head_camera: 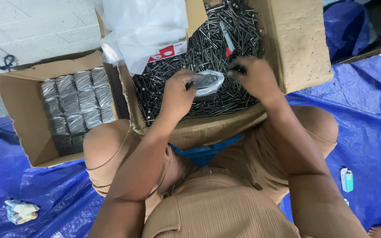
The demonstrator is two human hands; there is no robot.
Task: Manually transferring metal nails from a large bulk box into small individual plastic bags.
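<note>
My left hand (179,90) holds a small clear plastic bag (209,82) with dark nails inside, above a big cardboard box (296,44) full of loose black nails (208,48). My right hand (254,75) pinches a few nails at the mouth of that bag. Both hands hover over the middle of the nail pile. A red and teal tool (227,39) lies on the nails just behind my right hand.
A second cardboard box (18,110) on the left holds several filled clear nail packets (76,103) in rows. A large white plastic bag (142,31) hangs over the big box's left side. Blue tarpaulin (367,119) covers the floor, with a small teal carton (346,179) and crumpled cloth (20,210).
</note>
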